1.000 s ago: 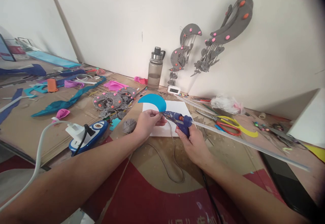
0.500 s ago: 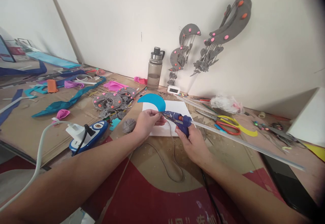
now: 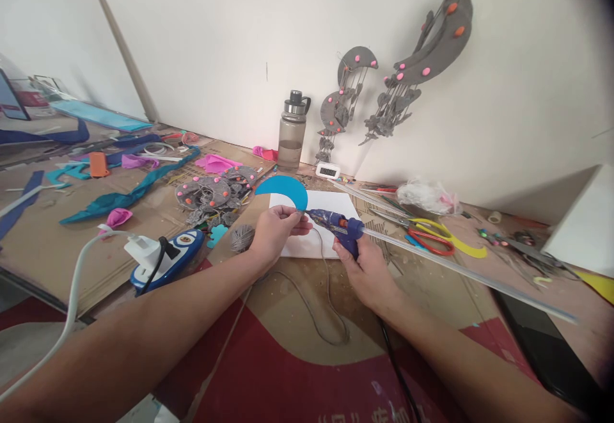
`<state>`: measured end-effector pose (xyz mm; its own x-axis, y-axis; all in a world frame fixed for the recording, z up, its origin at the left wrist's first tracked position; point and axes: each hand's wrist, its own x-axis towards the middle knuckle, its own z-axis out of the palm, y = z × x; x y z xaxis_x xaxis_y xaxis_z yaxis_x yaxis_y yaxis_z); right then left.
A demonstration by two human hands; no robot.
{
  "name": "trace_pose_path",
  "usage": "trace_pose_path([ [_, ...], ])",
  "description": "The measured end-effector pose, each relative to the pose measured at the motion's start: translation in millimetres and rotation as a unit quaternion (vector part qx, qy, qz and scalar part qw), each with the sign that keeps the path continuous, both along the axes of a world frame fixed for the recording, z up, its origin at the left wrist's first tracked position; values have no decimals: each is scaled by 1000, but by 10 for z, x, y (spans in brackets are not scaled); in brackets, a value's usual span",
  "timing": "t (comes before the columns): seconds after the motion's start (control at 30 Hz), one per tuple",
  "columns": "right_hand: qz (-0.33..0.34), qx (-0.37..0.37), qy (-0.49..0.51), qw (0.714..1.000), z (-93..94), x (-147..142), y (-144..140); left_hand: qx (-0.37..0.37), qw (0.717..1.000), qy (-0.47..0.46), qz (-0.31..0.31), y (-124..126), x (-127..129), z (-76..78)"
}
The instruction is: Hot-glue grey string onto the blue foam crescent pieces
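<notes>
Blue craft foam cut as a crescent (image 3: 283, 190) is pinched at its lower tip by the left hand (image 3: 275, 231), fingers closed on the piece and lifting it just above a white sheet of paper (image 3: 336, 204) on the cardboard-covered worktable (image 3: 297, 295). The right hand (image 3: 367, 272) is clenched round the grip of a blue hot glue gun (image 3: 338, 224), whose nozzle points left and meets the crescent's tip right at the left fingertips. A long clear glue stick (image 3: 460, 269) trails out of the gun's back toward the right. A grey cord (image 3: 316, 308) loops on the table below the hands and seems to rise to the same spot, though whether it is caught under the fingers cannot be told.

By the look of it, the step in hand is gluing at the crescent's tip. The next move would call for a small, steady squeeze of the trigger with the fingertips kept clear of the hot nozzle, then pressing the joint.

Nearby lie a ball of grey yarn (image 3: 242, 236), red-and-yellow scissors (image 3: 432, 234), a water bottle (image 3: 291, 132) and grey felt moon mobiles (image 3: 434, 45) on the wall.
</notes>
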<state>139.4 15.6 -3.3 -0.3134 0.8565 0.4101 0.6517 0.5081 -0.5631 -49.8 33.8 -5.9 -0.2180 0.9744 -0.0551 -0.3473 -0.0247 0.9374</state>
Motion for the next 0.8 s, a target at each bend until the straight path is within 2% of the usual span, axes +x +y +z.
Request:
trace_pose_path([
  [0.8,13,5,-8,1000,5,-13,-14,12,1000,8,-10,12,3,-23],
])
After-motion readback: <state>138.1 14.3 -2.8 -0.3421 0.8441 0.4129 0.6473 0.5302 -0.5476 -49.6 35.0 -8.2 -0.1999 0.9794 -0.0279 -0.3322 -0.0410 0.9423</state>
